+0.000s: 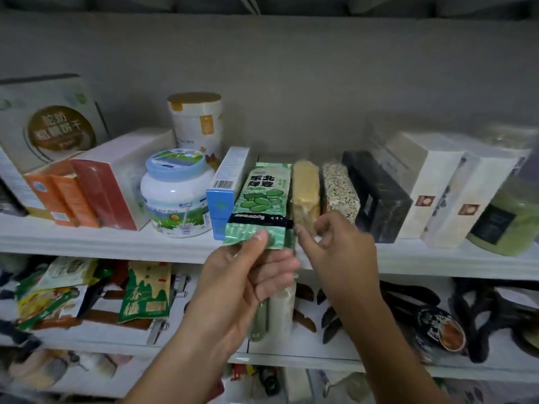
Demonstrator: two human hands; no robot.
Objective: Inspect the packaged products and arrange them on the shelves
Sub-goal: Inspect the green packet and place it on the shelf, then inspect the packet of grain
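Though dim, white shelf [87, 237] against grey wall [291, 68].

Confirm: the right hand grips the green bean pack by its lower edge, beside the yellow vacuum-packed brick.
Wrong hand: the left hand grips the green bean pack by its lower edge, beside the yellow vacuum-packed brick. The head view shows its thumb on the pack.

A white shelving unit [87, 240] with several stacked tiers stands against a plain grey wall [320, 83] under dim light.
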